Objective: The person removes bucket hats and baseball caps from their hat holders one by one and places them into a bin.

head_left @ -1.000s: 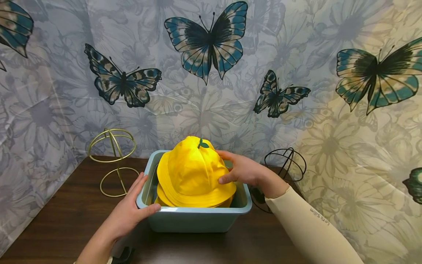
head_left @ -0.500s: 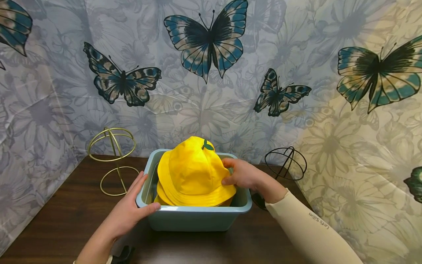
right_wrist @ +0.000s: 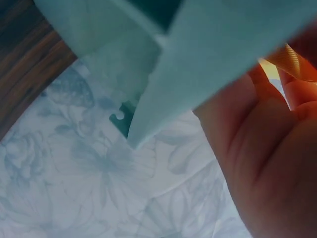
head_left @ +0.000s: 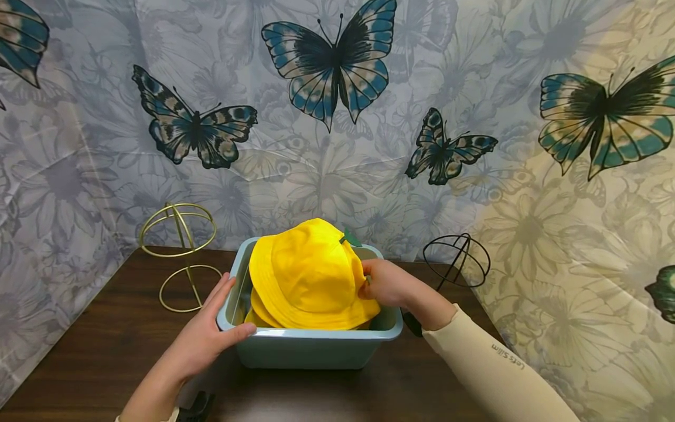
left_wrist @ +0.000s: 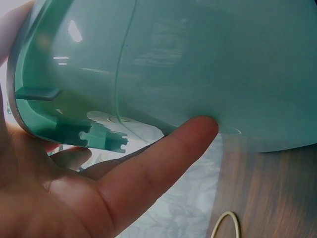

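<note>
A yellow bucket hat point(head_left: 308, 269) with a small green leaf on its crown sits tilted on top of more yellow hats point(head_left: 258, 316) inside a pale blue-green plastic bin point(head_left: 311, 351). My right hand point(head_left: 387, 284) reaches over the bin's right side and pinches the top hat where crown meets brim. In the right wrist view, a bit of yellow fabric point(right_wrist: 290, 62) shows between the fingers. My left hand point(head_left: 208, 328) rests against the bin's front left corner, thumb on the front rim. In the left wrist view, a straight finger point(left_wrist: 163, 163) touches the outer wall.
A gold wire stand point(head_left: 181, 234) is left of the bin on the dark wooden table point(head_left: 84, 340). A black wire stand point(head_left: 459, 261) stands right, partly behind my right arm. Butterfly-patterned cloth point(head_left: 327, 170) hangs behind the table.
My right hand has moved slightly down and right, closing on the hat. The hat's crown has tipped right, carrying the leaf with it. My left hand has stayed put.
</note>
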The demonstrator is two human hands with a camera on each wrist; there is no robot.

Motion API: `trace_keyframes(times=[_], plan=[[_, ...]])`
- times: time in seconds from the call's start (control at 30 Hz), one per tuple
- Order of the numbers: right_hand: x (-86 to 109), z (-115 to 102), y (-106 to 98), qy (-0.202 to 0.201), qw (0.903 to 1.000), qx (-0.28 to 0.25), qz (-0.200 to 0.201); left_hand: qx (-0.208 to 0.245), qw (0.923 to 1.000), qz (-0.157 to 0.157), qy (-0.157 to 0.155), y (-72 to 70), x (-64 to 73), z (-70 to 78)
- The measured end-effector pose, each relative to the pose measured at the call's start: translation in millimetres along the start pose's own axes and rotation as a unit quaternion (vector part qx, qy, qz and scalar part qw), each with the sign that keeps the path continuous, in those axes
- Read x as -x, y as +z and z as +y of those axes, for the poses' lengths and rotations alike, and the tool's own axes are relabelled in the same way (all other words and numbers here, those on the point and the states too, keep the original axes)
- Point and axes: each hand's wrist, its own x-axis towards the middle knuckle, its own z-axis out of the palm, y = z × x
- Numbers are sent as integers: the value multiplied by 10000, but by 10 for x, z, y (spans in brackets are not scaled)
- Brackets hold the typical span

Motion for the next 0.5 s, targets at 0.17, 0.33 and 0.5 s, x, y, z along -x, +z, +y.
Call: trace_keyframes(times=[0.17,0.33,0.5], plan=[[-35,16,75,-338,9970,636,-293,11,10000,24,56,-7,7,4],[-60,21,143,-277,9922,1157,-373,-21,10000,30,44,-8,6,3],[-56,26,141,-165,9932,1077,-397,-65,10000,21,33,-2,6,-2]])
